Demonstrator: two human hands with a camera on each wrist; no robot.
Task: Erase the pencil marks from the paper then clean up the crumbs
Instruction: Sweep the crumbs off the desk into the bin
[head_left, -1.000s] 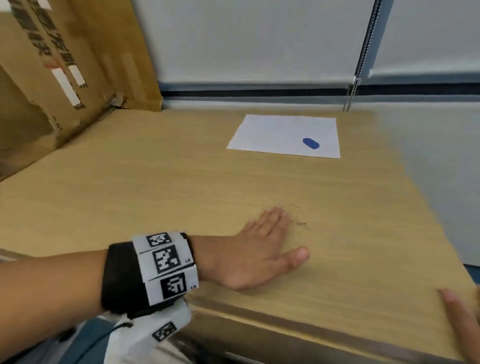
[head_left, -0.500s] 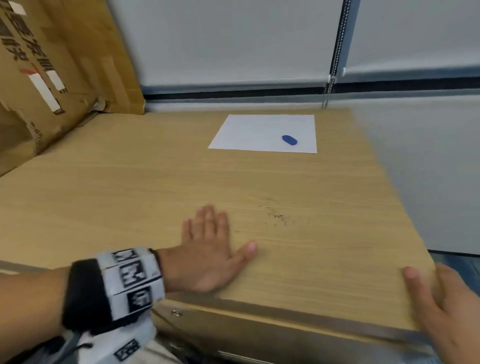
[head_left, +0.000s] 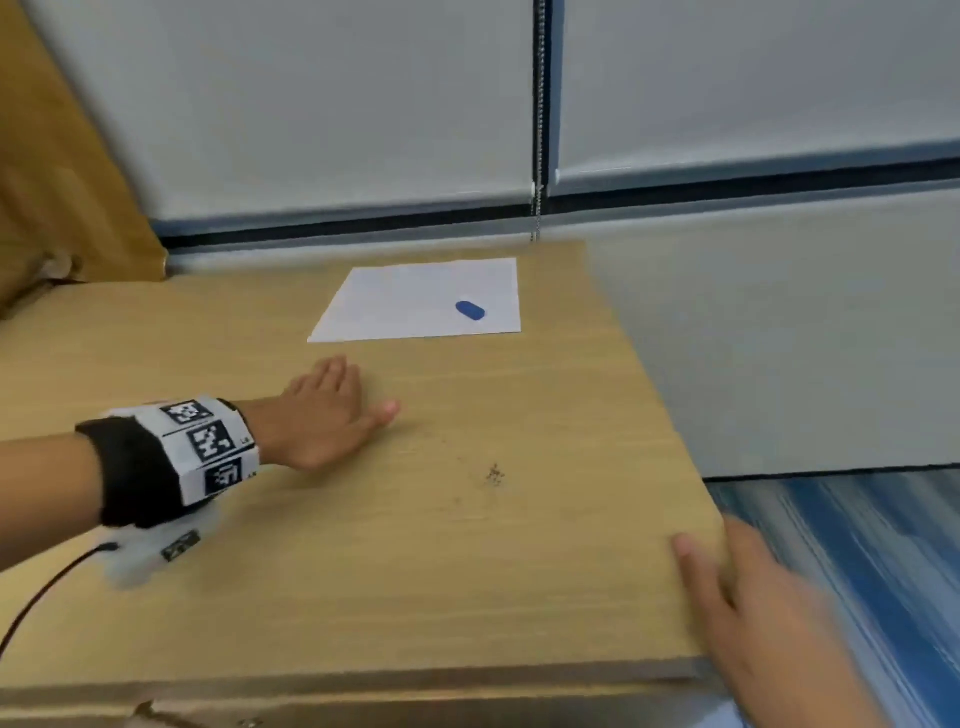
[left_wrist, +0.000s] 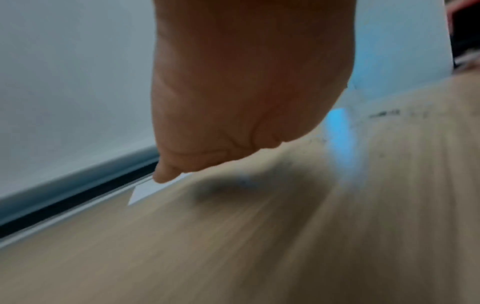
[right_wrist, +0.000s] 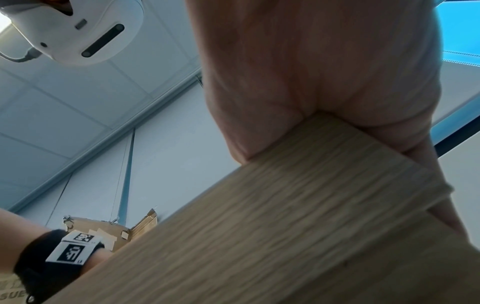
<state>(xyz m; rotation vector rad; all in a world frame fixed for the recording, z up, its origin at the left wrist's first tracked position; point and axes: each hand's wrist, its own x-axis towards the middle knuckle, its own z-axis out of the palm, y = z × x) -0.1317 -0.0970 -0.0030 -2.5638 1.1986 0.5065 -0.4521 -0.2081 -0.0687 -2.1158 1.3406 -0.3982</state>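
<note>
Between our hands on the bench (head_left: 363, 597) lie the eraser crumbs (head_left: 493, 474), right of our flat, released left hand (head_left: 324, 415) and up-left of our right hand (head_left: 748, 603), cupped empty at the corner; either could sweep them there.

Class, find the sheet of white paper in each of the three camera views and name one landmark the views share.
Head view: the paper lies flat at the far end of the table, with a blue eraser on it.
Left wrist view: only a corner of the paper shows, below the left hand.
Right wrist view: not in it.
Shared landmark: the wooden table top.
</note>
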